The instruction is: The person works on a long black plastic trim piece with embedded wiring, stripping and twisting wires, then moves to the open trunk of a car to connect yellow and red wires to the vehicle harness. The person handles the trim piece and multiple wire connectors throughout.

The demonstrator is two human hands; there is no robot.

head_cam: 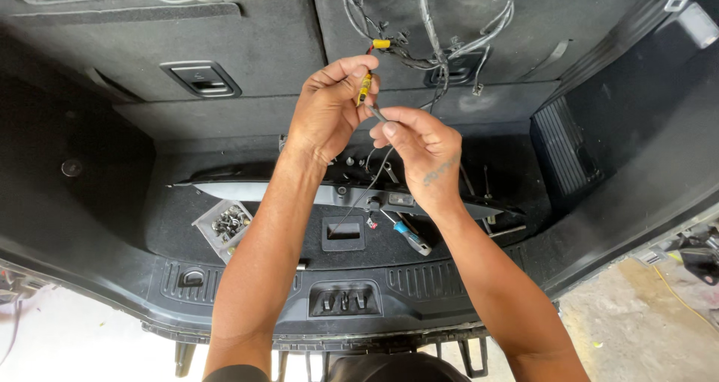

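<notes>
My left hand (329, 108) pinches a yellow connector (365, 88) on red wire. My right hand (419, 146) grips a thin grey wire (374, 183), fingers closed, above the car boot floor (299, 240).

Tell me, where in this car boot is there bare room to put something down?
Bare carpet lies left of the tray of screws, and more by the right side wall. It is crowded around the trim panel, screwdriver and hanging wires.

A slim yellow-and-black tool (364, 88) stands nearly upright, pinched near its middle, with a red wire (371, 47) running up from its top. Just beside its lower end, a thin dark wire (374, 181) hangs down toward the trunk floor.
</notes>
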